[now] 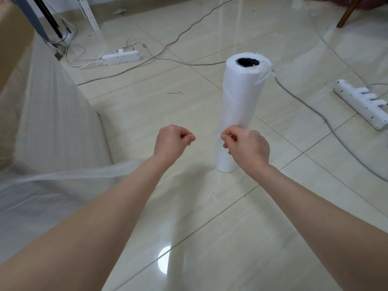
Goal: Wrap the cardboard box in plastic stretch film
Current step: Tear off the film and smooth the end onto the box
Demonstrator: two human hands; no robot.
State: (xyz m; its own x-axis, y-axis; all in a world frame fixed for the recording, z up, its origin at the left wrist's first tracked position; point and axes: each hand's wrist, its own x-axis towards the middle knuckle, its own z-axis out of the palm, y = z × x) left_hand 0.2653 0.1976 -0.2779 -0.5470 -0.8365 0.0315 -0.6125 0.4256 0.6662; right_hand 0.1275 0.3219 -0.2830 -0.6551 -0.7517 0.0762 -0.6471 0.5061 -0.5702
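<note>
A tall cardboard box (12, 49) fills the left edge, most of its side covered in cloudy stretch film (52, 114). A loose tail of film (84, 173) trails from the box's base under my left forearm. The white film roll (241, 106) stands upright on the floor, dark core hole on top. My left hand (171, 143) is pinched shut just left of the roll. My right hand (246, 147) is pinched in front of the roll's lower part. A nearly invisible stretch of film seems to run between the two pinches.
Glossy tiled floor all around. A white power strip (120, 56) with plugs lies behind; grey cables (310, 103) snake past the roll. Another white power strip (363, 103) lies at right. A wooden furniture leg (348, 12) and metal shelf uprights (89, 14) stand at the back.
</note>
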